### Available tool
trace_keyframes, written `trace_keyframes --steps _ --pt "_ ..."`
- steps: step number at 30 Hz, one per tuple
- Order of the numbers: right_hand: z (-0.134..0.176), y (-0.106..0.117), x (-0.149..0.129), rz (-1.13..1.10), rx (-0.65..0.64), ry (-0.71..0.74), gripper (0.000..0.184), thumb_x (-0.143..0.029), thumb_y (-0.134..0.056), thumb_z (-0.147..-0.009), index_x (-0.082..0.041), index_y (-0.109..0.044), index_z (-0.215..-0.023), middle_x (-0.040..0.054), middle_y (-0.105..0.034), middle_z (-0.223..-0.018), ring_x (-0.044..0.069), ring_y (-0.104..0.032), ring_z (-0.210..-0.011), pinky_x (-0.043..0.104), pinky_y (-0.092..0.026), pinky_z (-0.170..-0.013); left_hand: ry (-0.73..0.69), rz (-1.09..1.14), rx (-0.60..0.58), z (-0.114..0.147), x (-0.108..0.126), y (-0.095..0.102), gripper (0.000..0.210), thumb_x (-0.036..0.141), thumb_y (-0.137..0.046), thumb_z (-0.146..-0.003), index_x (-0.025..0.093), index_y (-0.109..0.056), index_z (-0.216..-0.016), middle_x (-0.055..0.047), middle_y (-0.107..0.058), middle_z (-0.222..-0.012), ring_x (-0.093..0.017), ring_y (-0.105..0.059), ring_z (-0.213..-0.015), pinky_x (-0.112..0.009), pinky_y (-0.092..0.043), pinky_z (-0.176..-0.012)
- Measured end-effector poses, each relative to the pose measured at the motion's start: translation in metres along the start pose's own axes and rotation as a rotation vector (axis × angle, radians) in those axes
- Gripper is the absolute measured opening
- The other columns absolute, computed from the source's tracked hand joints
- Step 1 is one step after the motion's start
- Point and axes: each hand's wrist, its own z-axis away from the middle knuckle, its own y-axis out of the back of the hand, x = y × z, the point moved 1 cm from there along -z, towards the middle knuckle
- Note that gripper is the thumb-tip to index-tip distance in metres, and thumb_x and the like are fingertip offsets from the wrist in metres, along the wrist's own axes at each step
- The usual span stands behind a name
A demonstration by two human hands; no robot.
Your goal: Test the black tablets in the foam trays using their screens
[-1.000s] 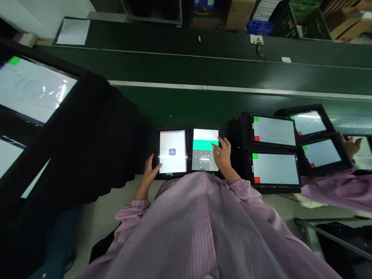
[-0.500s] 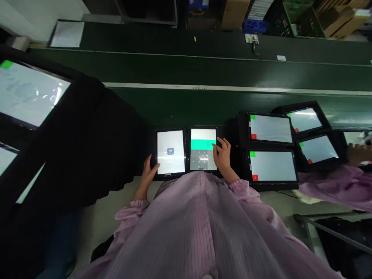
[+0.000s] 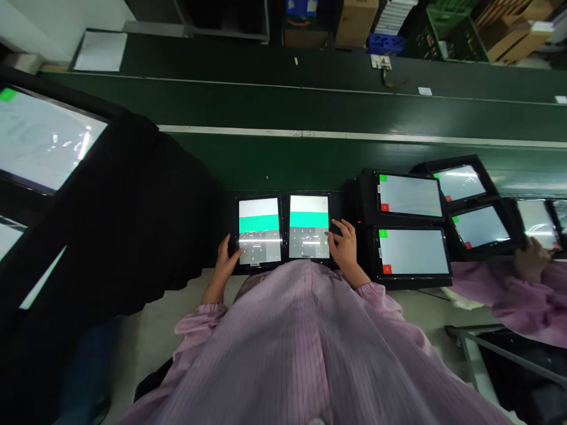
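Two lit tablets lie side by side in front of me at the bench's near edge. The left tablet [image 3: 260, 224] and the right tablet [image 3: 309, 219] both show a green band above a grey number keypad. My left hand [image 3: 226, 258] rests at the left tablet's lower left edge, thumb over the screen's corner and fingers apart. At the right tablet's right edge is my right hand [image 3: 344, 242], its fingers spread and a fingertip near the screen's side. Neither hand holds anything.
Right of me sit more tablets with white screens and green and red corner marks, such as the upper one [image 3: 410, 195] and the lower one [image 3: 414, 252]. A co-worker's hand [image 3: 531, 260] is at far right. Black cloth [image 3: 172, 200] hangs at left.
The left tablet's screen has switched from a white page with a small icon to a green band and keypad. My right hand has shifted slightly right and down, off the green band.
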Motion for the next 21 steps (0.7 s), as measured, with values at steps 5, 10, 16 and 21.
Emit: trace_keyframes --steps 5,10,16,21 --pt "-0.004 -0.006 0.001 0.027 0.013 -0.005 0.046 -0.034 -0.039 -0.107 -0.027 -0.084 -0.109 0.0112 -0.069 -0.137 0.031 -0.055 -0.132 0.061 -0.050 -0.114 0.002 0.003 -0.005 0.001 0.003 0.001 0.074 0.046 -0.081 -0.078 0.032 -0.057 -0.146 -0.011 -0.052 -0.156 -0.035 -0.034 -0.158 -0.051 -0.032 -0.129" --pt "-0.014 -0.015 0.002 0.059 -0.001 -0.004 0.046 -0.038 -0.039 -0.108 -0.026 -0.083 -0.113 0.0123 -0.064 -0.146 0.036 -0.049 -0.137 0.067 -0.047 -0.114 -0.015 0.009 0.036 0.007 0.013 -0.004 0.072 0.045 -0.078 -0.081 0.031 -0.055 -0.148 -0.012 -0.051 -0.157 -0.034 -0.033 -0.159 -0.051 -0.032 -0.129" --pt "-0.015 -0.027 -0.008 0.063 -0.056 0.020 0.045 -0.035 -0.038 -0.108 -0.028 -0.080 -0.122 0.0113 -0.060 -0.150 0.036 -0.045 -0.142 0.068 -0.041 -0.118 -0.005 0.006 0.023 0.007 0.016 -0.004 0.071 0.043 -0.079 -0.079 0.030 -0.057 -0.146 -0.012 -0.052 -0.157 -0.034 -0.034 -0.159 -0.050 -0.032 -0.129" --pt "-0.017 -0.030 -0.008 0.074 -0.057 -0.003 0.044 -0.035 -0.039 -0.108 -0.026 -0.081 -0.117 0.0117 -0.059 -0.151 0.039 -0.041 -0.147 0.071 -0.041 -0.115 -0.021 -0.001 0.045 0.012 0.018 -0.006 0.071 0.042 -0.075 -0.083 0.031 -0.053 -0.150 -0.011 -0.049 -0.159 -0.032 -0.034 -0.159 -0.048 -0.032 -0.129"
